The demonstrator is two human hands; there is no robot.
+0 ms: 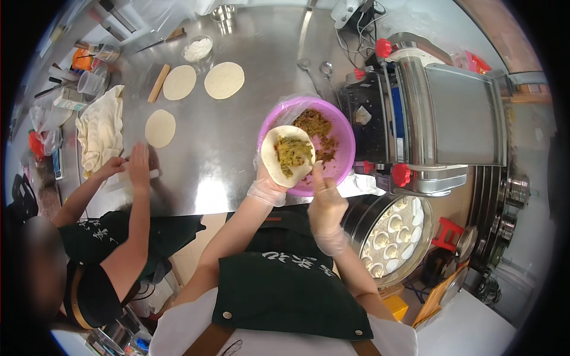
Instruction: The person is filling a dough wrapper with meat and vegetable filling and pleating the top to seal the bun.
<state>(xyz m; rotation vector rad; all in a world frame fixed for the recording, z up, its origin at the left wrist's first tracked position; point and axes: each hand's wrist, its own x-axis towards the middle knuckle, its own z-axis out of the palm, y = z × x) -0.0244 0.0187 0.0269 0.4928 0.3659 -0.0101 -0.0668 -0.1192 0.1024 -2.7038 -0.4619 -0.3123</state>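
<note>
On the palm of my gloved left hand rests a round dough wrapper, held over the near left side of a purple bowl. A mound of chopped green-brown filling lies in the middle of the wrapper. My right hand, also in a clear glove, is closed beside the wrapper's right edge, at the bowl's near rim. What its fingers hold, if anything, cannot be made out. More filling lines the bowl, and a clear plastic sheet hangs over its far left rim.
A co-worker's hands work at the left of the steel table. Flat dough rounds, a rolling pin and covered dough lie there. Two spoons lie beyond the bowl. A roller machine and a steamer with buns stand right.
</note>
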